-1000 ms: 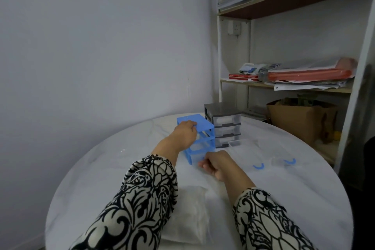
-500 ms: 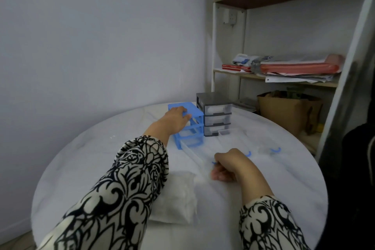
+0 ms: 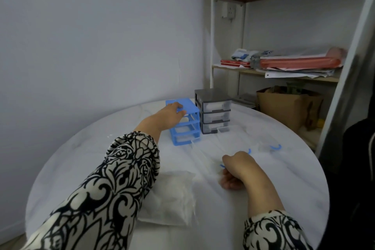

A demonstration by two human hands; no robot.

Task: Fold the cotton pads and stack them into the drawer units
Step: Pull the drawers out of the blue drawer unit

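Observation:
A blue drawer unit (image 3: 184, 128) stands at the far middle of the round white table (image 3: 81, 160), with a grey drawer unit (image 3: 213, 111) touching its right side. My left hand (image 3: 168, 116) holds the blue unit's top panel, fingers on top and thumb at its front edge. My right hand (image 3: 236, 170) grips the blue handle of a clear drawer (image 3: 205, 154) that is drawn far out of the blue unit's lowest slot toward me. A clear bag of white cotton pads (image 3: 172, 195) lies on the table, partly under my left sleeve.
Two more clear drawers with blue handles (image 3: 276, 146) lie on the table to the right. A further clear drawer (image 3: 223, 130) sticks out of the grey unit's bottom slot. Behind the table stand a shelf with papers (image 3: 294, 67) and a cardboard box (image 3: 284, 105).
My right hand has pulled the clear drawer out of the blue unit toward me and to the right. My left hand has stayed on the unit's top.

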